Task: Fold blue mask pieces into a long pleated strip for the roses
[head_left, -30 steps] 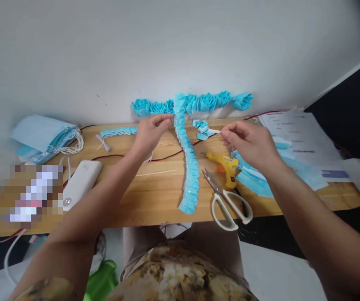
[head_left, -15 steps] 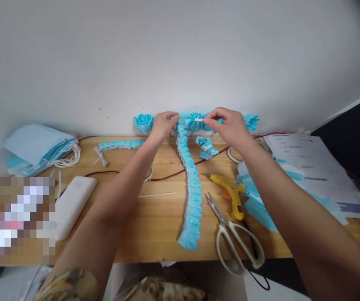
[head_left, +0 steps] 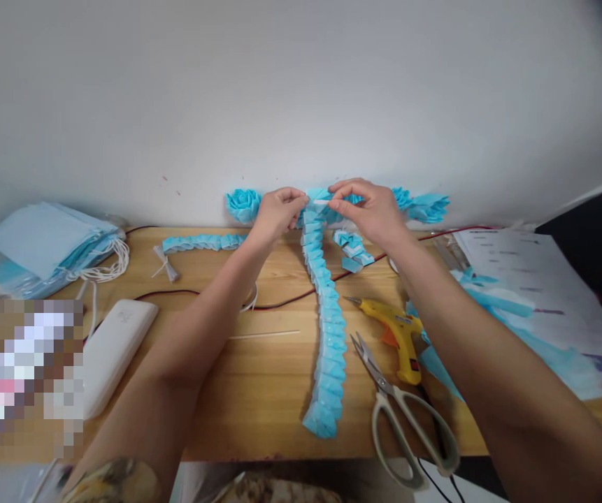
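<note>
A long pleated blue strip (head_left: 328, 334) runs from the wall down the wooden table (head_left: 259, 377) to its front edge. My left hand (head_left: 275, 213) pinches the strip's top end against the wall. My right hand (head_left: 368, 213) is closed on a small white strip (head_left: 321, 202), holding it at that same top end. Blue rosettes (head_left: 242, 202) line the wall behind both hands, with more of them (head_left: 426, 206) to the right.
A yellow glue gun (head_left: 398, 332) and white-handled scissors (head_left: 405, 426) lie right of the strip. A shorter pleated strip (head_left: 201, 242), a white power bank (head_left: 112, 353), a stack of blue masks (head_left: 49, 244), a red wire (head_left: 290, 297) and papers (head_left: 531, 279) surround them.
Both hands rose from the table to the wall. My right hand carried the white strip left to meet the left hand at the pleated strip's top.
</note>
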Demonstrator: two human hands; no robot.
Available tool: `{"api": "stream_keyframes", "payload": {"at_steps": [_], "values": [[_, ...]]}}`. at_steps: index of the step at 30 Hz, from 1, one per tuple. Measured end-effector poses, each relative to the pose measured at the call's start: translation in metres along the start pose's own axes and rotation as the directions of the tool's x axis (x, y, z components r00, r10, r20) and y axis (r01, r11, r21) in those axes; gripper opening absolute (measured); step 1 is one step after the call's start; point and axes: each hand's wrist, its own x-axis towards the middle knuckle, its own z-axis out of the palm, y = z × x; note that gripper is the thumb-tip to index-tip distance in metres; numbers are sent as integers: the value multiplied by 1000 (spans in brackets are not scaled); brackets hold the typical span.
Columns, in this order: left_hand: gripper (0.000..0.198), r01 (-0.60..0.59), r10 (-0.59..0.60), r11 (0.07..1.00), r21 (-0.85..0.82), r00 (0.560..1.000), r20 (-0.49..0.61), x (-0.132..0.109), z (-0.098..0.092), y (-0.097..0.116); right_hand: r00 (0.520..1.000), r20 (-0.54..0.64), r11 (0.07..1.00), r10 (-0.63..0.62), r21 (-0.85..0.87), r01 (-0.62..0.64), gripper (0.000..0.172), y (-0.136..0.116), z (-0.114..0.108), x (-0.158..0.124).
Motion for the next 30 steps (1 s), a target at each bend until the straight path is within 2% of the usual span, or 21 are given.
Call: {"api": "stream_keyframes", "payload": {"at_steps": [4,15,30], "values": [[14,-5,5,1000,3,1000,14,-4,2,4,1000,-2,1000,-6,9,6,8,-1,3,4],[14,9,-9,1000,15,1000,5,-9,4,11,997,-18,996,73,56,-72,13,-6,3,7],[9,-35,36,999,-28,999,20,-6,5,7,996,-30,995,84,48,-83,16,-6,5,10]]}}
